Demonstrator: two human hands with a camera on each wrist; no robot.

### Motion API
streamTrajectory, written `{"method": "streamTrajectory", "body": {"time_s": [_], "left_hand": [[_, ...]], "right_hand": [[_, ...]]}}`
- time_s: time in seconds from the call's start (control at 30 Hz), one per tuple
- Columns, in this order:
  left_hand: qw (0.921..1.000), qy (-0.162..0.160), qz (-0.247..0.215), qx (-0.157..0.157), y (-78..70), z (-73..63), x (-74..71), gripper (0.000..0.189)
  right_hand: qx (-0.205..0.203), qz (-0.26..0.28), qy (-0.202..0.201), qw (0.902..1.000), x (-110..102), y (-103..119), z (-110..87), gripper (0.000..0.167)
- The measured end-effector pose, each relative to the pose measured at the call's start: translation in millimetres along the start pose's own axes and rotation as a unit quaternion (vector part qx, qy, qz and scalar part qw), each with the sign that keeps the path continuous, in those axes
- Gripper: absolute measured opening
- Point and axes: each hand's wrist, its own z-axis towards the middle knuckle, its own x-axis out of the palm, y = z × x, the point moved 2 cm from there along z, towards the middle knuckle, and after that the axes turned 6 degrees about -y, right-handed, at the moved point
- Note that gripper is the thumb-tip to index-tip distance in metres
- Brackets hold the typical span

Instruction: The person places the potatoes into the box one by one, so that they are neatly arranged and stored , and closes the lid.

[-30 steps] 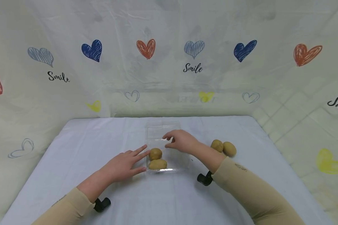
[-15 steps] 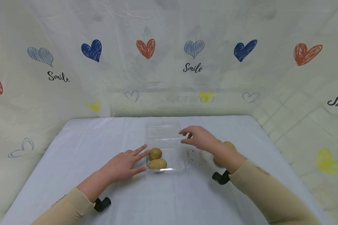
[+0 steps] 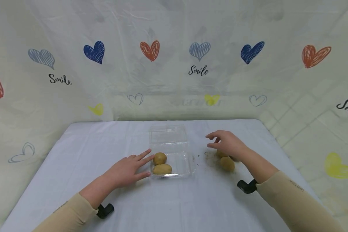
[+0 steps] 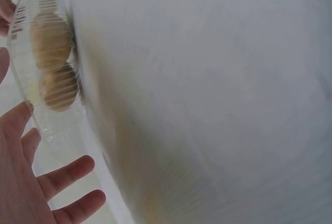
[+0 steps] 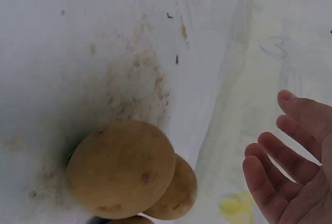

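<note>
plastic box (image 3: 179,164), two potatoes (image 3: 162,169) inside, backdrop (image 3: 171,72) reading "smile"

1 clear container (image 3: 179,175) has 2 potatoes (image 3: 162,169) inside it and 3 loose potatoes (image 3: 227,164) to its right. 1 left hand (image 3: 127,172) is to the container's left, 1 right hand (image 3: 227,142) to its right. 1 backdrop (image 3: 171,77) beyond it bears 13 distinct hearts (image 3: 94,53).
</note>
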Motion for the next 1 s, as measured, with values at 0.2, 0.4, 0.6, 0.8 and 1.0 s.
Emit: {"method": "streamTrajectory", "body": {"time_s": [0.2,0.4,0.6,0.8,1.0], "left_hand": [[1.0,0.001,0.001,-0.001,-0.6,-0.2,-1.0,0.075],[1.0,0.002,0.008,0.0,-0.3,0.1,-0.7,0.075],[1.0,0.001,0.009,0.002,-0.4,0.3,-0.3,0.075],[1.0,-0.003,0.005,0.001,-0.4,0.0,-0.1,0.075],[1.0,-0.001,0.006,0.0,-1.1,0.1,-0.9,0.075]], "right_hand": [[0.003,-0.016,-0.001,0.9999,-5.4,-20.3,-7.8,0.04],[0.004,-0.029,-0.009,0.9995,-9.2,-32.3,-14.9,0.037],[0.022,-0.02,0.007,0.9995,-8.9,-38.6,-23.0,0.037],[0.015,-0.014,0.014,0.9997,-4.2,-44.9,-33.1,0.035],[0.022,-0.001,0.022,0.9995,-3.4,-45.7,-47.6,0.038]]}}
